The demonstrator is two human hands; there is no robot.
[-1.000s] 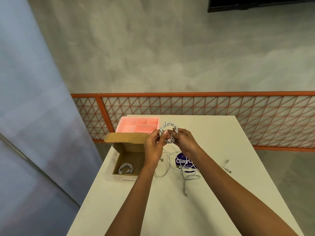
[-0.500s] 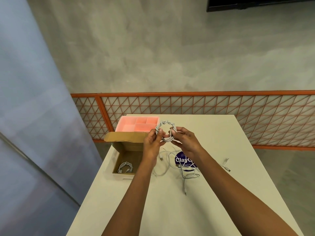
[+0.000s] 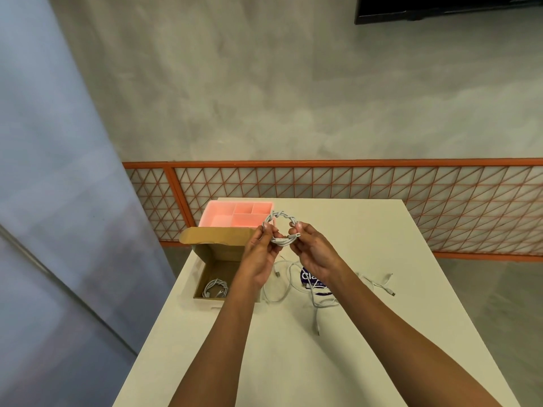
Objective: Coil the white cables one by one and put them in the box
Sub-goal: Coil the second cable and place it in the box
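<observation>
I see the table (image 3: 293, 362) running away twd 12 o'clock, w/ the railing (image 3: 352, 195) behind it. The box (image 3: 220, 251) sits at the table's 10 o'clock edge, w/ a coiled cable (image 3: 216, 287) in it. The tray (image 3: 223, 212) is just behind the box. A coil (image 3: 282, 227) is held above the table, L hand (image 3: 260, 257) at its 9, R hand (image 3: 314, 254) at its 3. Loose cables (image 3: 282, 289) lie at the box's 3 o'clock, across a sticker (image 3: 308, 279). A stray cable (image 3: 379, 284) is further out at 3.
</observation>
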